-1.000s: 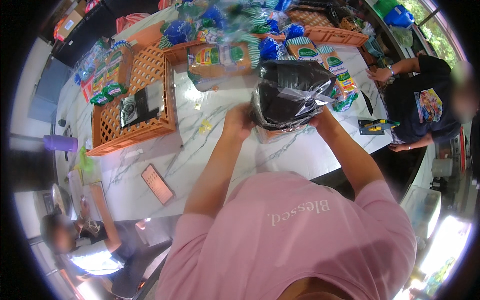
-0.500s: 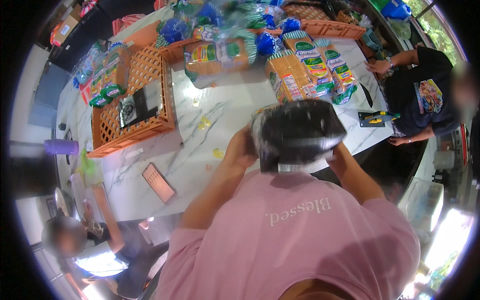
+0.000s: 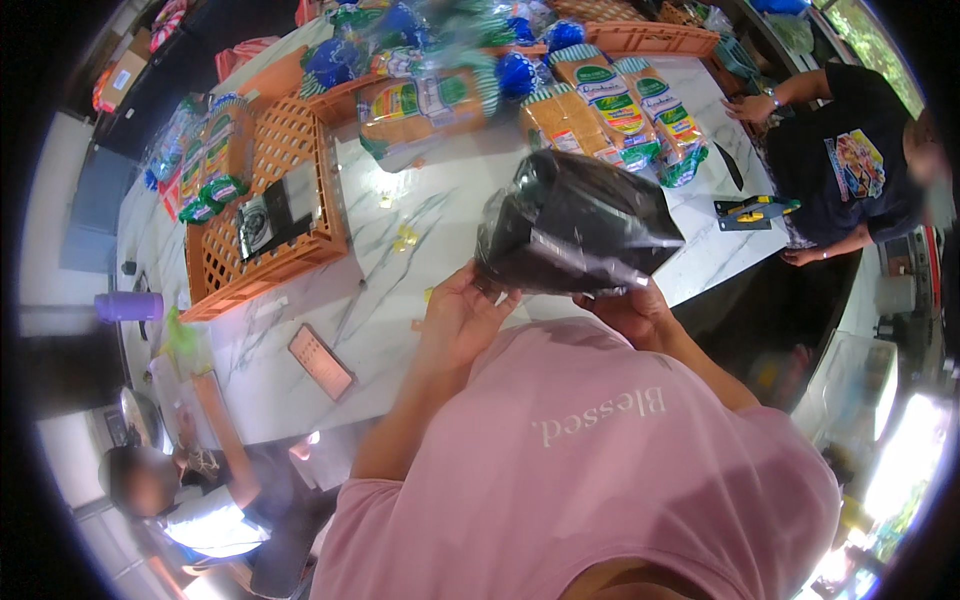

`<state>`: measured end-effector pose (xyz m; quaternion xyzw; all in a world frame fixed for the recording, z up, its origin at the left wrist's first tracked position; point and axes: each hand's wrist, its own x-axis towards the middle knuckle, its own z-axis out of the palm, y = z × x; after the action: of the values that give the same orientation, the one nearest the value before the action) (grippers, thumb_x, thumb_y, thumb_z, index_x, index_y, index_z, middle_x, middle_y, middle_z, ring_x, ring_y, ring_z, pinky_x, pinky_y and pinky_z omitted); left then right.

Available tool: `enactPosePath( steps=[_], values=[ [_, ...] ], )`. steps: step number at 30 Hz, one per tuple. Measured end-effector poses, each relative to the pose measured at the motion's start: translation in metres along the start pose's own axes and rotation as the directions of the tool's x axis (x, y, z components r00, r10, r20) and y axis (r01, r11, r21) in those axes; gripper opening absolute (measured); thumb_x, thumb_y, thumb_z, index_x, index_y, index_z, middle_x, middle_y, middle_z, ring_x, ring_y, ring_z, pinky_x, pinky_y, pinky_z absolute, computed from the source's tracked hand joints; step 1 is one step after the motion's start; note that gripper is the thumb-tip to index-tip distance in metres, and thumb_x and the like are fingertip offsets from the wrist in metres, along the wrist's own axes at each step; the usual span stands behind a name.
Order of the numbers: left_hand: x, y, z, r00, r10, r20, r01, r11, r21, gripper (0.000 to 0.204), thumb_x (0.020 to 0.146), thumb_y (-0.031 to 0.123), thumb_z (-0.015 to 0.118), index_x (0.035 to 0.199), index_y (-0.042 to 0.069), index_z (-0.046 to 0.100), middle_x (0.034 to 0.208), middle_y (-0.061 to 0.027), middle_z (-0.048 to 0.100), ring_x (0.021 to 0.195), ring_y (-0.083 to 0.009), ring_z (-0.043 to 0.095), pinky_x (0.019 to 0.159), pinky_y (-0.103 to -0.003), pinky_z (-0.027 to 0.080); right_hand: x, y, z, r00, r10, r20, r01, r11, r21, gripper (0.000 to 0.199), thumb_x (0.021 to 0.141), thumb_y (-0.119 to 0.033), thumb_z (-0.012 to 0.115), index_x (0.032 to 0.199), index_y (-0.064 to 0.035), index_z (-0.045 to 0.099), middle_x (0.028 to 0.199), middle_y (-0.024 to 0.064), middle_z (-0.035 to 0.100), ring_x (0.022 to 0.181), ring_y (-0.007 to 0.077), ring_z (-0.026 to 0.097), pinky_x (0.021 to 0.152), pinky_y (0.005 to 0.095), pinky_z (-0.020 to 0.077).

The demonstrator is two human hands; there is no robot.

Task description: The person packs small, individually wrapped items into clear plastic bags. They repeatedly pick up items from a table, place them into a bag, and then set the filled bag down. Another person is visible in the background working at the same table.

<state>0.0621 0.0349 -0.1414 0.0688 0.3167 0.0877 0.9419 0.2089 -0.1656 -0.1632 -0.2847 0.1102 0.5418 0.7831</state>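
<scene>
A black package in glossy clear wrap (image 3: 585,228) is held up in front of my chest, above the near side of the table. My left hand (image 3: 472,308) grips its lower left corner, the thumb and fingers closing on the wrap. Under its lower right edge, my right hand (image 3: 632,308) holds it with curled fingers. What the package contains cannot be made out. Just beyond it lie bagged sliced loaves (image 3: 580,125) with printed wrappers, and one more loaf bag (image 3: 430,110) rests farther left.
An orange plastic crate (image 3: 335,235) on the left holds bagged bread and a flat black pack. A phone (image 3: 321,362) lies on the marble-patterned table (image 3: 265,395). A dark knife (image 3: 732,168) and a small stand (image 3: 752,212) are near one co-worker (image 3: 840,170); another person (image 3: 215,500) sits lower left.
The black package has been raised away from my chest and turned, showing another side. Both hands have shifted to its lower edge. The view has moved slightly.
</scene>
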Motion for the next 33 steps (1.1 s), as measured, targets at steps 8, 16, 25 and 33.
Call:
enactPosePath(
  steps=[8,16,25,33],
  values=[
    [0.041,-0.015,-0.035,0.979,0.154,0.137,-0.194,0.911,0.365,0.013,0.092,0.017,0.047,0.093,0.006,0.054,0.082,-0.0045,0.061,0.075,-0.0129,0.058,0.07,-0.029,0.047,0.0,0.002,0.013,0.965,-0.215,0.152,0.235,0.963,-0.13,0.042,0.084,-0.024,0.062,0.122,-0.0089,0.051,0.115,0.0074,0.057,0.105,0.0211,0.054,0.088,0.0369,0.0443],
    [0.092,-0.003,-0.041,0.854,0.458,0.246,-0.491,0.555,0.672,0.014,0.084,0.021,0.056,0.089,0.008,0.059,0.079,0.0003,0.059,0.068,-0.007,0.052,0.059,-0.023,0.04,0.041,-0.005,-0.034,0.934,-0.246,0.259,0.326,0.883,-0.337,0.046,0.085,-0.024,0.062,0.126,-0.008,0.048,0.118,0.0069,0.055,0.108,0.0215,0.052,0.091,0.0346,0.0431],
    [0.17,0.008,-0.024,0.881,0.426,0.206,-0.451,0.625,0.637,0.033,0.092,0.029,0.047,0.081,-0.001,0.054,0.074,-0.0109,0.052,0.068,-0.0189,0.045,0.066,-0.035,0.04,0.1,-0.018,-0.053,0.908,-0.418,0.043,0.412,0.866,-0.283,0.032,0.085,-0.03,0.058,0.111,-0.0098,0.056,0.106,0.0077,0.061,0.097,0.0238,0.058,0.081,0.0381,0.0477],
    [0.175,-0.036,-0.103,0.531,0.639,0.557,-0.448,-0.346,0.824,0.025,0.091,0.023,0.044,0.082,0.0,0.05,0.076,-0.0223,0.056,0.076,-0.0419,0.053,0.069,-0.047,0.04,0.125,0.029,-0.123,0.812,-0.524,-0.257,0.37,0.803,-0.468,0.032,0.088,-0.025,0.052,0.115,-0.0087,0.054,0.11,0.007,0.059,0.101,0.0202,0.055,0.085,0.0336,0.0447]
  ],
)
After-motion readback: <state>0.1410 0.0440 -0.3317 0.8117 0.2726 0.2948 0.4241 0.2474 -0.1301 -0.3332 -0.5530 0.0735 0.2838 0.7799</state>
